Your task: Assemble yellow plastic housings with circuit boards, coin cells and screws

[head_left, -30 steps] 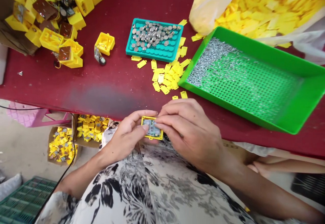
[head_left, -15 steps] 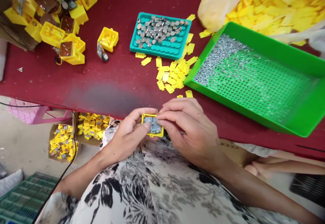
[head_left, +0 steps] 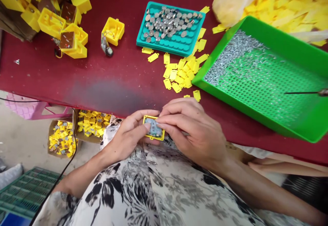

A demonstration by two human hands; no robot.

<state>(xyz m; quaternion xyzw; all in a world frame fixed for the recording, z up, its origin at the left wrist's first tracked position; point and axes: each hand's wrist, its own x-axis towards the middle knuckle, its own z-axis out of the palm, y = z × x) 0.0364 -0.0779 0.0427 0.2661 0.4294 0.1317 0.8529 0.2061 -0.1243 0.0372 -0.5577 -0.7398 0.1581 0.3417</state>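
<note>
My left hand (head_left: 130, 128) grips a small square yellow plastic case (head_left: 151, 137) in front of my lap, thumb across its face. Inside the case lies a bluish-grey insert (head_left: 154, 129) with round raised spots, which looks like a keypad or circuit board. My right hand (head_left: 196, 130) is closed in a pinch, thumb and fingertips together at the case's right upper edge. Whatever sits between those fingertips is hidden. Beyond the hands, small flat yellow covers (head_left: 182, 74) lie scattered. A teal tray (head_left: 143, 31) behind them bears many silvery button cells (head_left: 169, 24).
To the right stands a green perforated basket (head_left: 256, 111) with small screws (head_left: 228, 57); a thin dark shaft (head_left: 299, 93) reaches over it. Yellow housings (head_left: 51, 23) are heaped at far left, with a single wired housing (head_left: 114, 31) nearer. Boxes of yellow parts (head_left: 61, 139) stand below.
The view has shifted a little, so the table items sit farther right. The thin shaft has appeared over the green basket. My hands keep nearly the same hold, right fingertips slightly farther left over the case.
</note>
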